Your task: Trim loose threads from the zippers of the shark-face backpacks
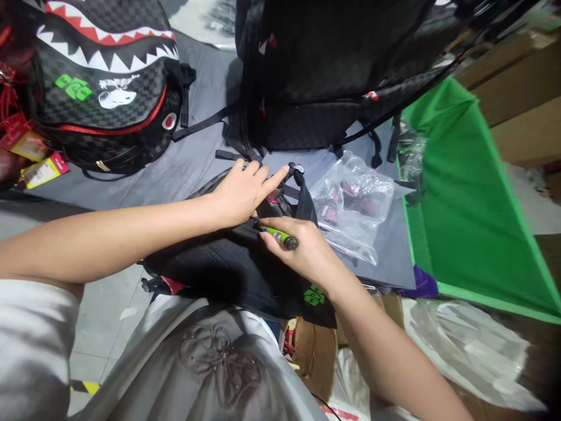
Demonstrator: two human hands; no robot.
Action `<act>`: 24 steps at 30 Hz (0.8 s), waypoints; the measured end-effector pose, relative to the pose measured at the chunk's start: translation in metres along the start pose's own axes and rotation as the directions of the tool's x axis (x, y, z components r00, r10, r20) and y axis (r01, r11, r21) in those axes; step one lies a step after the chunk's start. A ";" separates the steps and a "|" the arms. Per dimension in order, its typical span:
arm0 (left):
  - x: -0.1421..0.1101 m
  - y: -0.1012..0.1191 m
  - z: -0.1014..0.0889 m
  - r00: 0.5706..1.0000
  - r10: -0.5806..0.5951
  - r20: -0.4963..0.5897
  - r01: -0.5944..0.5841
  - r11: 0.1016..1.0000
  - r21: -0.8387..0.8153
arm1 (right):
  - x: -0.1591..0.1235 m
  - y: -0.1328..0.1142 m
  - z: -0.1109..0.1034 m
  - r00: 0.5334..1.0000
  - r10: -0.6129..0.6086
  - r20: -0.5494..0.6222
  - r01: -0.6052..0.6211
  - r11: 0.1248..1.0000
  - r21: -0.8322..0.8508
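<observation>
A black backpack (228,269) lies across the table's front edge and against my body, a green print on its lower right corner. My left hand (245,190) rests on its upper part, fingers stretched out and the thumb side mostly hidden. In my right hand (302,242) is a small pen-like tool (279,236) with a green barrel and a black end. The tool's tip points left, close under my left palm, at the backpack's fabric. What exactly the tip touches is too small to make out.
A checkered backpack with shark teeth (109,70) stands at the left, red-yellow tags (44,169) beside it. A large black bag (319,76) stands behind. Right of my hands lies a clear plastic bag (350,202); a green fabric bin (477,204) borders the table (162,169).
</observation>
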State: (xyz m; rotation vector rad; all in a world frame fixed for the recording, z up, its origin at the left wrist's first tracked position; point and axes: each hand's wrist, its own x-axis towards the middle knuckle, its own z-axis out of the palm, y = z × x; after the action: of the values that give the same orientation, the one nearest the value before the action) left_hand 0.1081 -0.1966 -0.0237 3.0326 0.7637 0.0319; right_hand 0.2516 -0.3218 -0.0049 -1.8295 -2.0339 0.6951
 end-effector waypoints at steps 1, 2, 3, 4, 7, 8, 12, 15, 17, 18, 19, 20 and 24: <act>0.000 -0.001 -0.001 1.000 0.015 0.021 -0.014 1.000 -0.008 | -0.001 -0.001 0.002 1.000 -0.010 -0.014 0.009 1.000 -0.009; 0.001 -0.003 -0.001 0.999 0.029 0.040 -0.029 1.000 -0.013 | -0.003 -0.001 0.004 0.999 -0.019 -0.029 0.019 1.000 -0.008; 0.001 -0.004 -0.001 0.998 0.038 0.059 -0.038 0.999 -0.013 | -0.004 -0.001 0.005 0.999 -0.025 -0.047 0.025 1.000 -0.004; 0.001 -0.004 -0.001 0.996 0.037 0.075 -0.036 0.999 -0.009 | -0.006 0.000 0.007 0.997 -0.022 -0.067 0.022 1.000 0.002; 0.002 -0.004 -0.002 0.995 0.003 0.096 -0.003 1.000 -0.004 | -0.008 0.002 0.007 0.996 0.033 -0.082 -0.031 0.999 0.019; 0.002 -0.003 -0.003 0.995 -0.005 0.099 0.006 1.000 -0.010 | -0.008 0.003 0.006 0.996 0.048 -0.077 -0.046 0.999 0.028; 0.002 0.000 -0.008 0.985 -0.091 0.146 0.094 0.996 -0.013 | -0.007 0.006 0.004 0.997 0.030 -0.069 -0.024 0.996 0.082; 0.002 -0.002 -0.011 0.970 -0.148 0.193 0.156 0.987 -0.026 | -0.006 0.008 0.007 0.994 0.004 -0.107 0.009 0.993 0.116; 0.003 -0.005 -0.011 0.970 -0.131 0.204 0.142 0.989 -0.041 | -0.005 0.009 0.010 0.990 -0.019 -0.138 0.033 0.994 0.102; 0.003 -0.006 -0.011 0.971 -0.119 0.206 0.131 0.990 -0.045 | -0.004 0.009 0.011 0.988 -0.034 -0.149 0.047 0.995 0.087; 0.003 -0.007 -0.011 0.972 -0.111 0.206 0.122 0.991 -0.045 | -0.003 0.008 0.012 0.987 -0.047 -0.152 0.058 0.996 0.069; 0.003 -0.008 -0.010 0.973 -0.108 0.204 0.119 0.992 -0.044 | -0.003 0.008 0.012 0.988 -0.056 -0.146 0.064 0.997 0.051; 0.002 -0.008 -0.008 0.980 -0.102 0.171 0.110 0.993 -0.043 | -0.001 0.004 0.009 0.991 -0.062 -0.119 0.063 0.998 -0.001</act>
State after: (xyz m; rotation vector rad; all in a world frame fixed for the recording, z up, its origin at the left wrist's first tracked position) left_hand 0.1058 -0.1883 -0.0158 2.8935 0.8926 -0.2008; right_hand 0.2498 -0.3240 -0.0147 -1.7533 -2.0027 0.5580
